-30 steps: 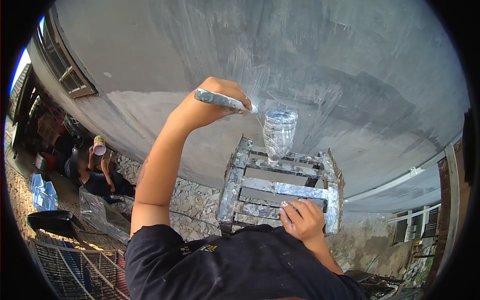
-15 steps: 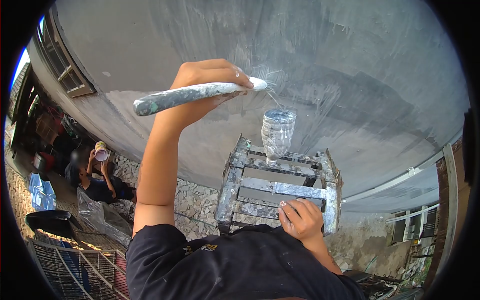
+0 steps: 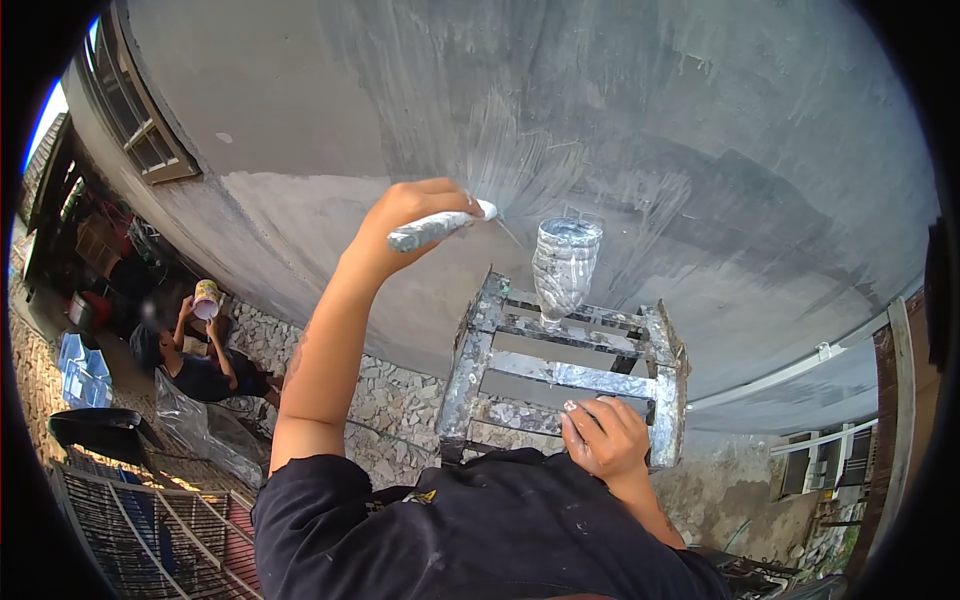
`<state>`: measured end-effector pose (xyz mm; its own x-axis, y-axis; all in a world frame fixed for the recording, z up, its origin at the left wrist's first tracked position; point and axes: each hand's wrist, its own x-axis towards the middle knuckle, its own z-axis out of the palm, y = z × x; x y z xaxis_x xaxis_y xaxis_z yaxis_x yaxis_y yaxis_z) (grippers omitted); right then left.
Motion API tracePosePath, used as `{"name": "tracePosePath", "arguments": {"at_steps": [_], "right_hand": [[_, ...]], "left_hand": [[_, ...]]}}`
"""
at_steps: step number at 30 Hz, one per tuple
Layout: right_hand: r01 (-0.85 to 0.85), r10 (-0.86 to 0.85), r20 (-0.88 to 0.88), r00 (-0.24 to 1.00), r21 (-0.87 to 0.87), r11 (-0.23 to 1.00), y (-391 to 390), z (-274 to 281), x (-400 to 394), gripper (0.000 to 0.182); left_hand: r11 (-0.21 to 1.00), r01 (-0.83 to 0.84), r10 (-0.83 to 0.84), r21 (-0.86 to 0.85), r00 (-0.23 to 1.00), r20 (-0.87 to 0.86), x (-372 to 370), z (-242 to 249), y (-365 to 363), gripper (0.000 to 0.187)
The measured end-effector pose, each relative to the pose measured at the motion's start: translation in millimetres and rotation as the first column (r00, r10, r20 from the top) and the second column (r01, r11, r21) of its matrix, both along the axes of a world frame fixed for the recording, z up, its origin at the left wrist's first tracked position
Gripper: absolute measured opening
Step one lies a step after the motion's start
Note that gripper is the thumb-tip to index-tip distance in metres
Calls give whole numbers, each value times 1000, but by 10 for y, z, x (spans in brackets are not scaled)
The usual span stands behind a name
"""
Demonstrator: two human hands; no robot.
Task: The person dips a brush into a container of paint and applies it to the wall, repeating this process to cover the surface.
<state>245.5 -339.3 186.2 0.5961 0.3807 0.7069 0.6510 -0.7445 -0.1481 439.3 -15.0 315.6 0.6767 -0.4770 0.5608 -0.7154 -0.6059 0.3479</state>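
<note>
brushing white paint on a grey wall (image 3: 700,110) from the top of a paint-caked ladder (image 3: 470,350).

left hand (image 3: 415,215) is clenched around a brush handle (image 3: 435,228), bristle end touching the wall just left of a cut plastic bottle (image 3: 566,265) that stands upright on the ladder's far edge. right hand (image 3: 605,440) grips the near rung, fingers curled. open wall spreads above and right; a window frame (image 3: 150,150) edges it far left. far below left, another person (image 3: 190,360) sits holding a cup (image 3: 207,298).
</note>
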Motion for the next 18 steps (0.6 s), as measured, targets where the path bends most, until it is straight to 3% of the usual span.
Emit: {"name": "tracePosePath", "arguments": {"at_steps": [2,5,8,11,15,18], "right_hand": [[-3,3,11,1000,0,1000,-1,8,0,20],[-8,8,-6,1000,10,1000,5,15,-4,20],[-4,4,-13,1000,5,1000,3,8,-5,19],[-4,4,-15,1000,9,1000,6,-4,-3,18],[-4,4,-3,1000,1,1000,10,3,-9,19],[-2,2,2,1000,-1,1000,10,26,-5,19]], "left_hand": [[997,2,19,-79,965,262,-43,328,11,18],[987,47,61,-152,772,632,-194,892,28,21],[985,52,117,-167,512,851,-256,1159,130,20],[973,126,124,-192,417,901,-192,951,166,22],[995,-11,86,-99,592,801,-59,91,234,28],[991,-136,109,-17,711,694,-2,-887,393,34]]}}
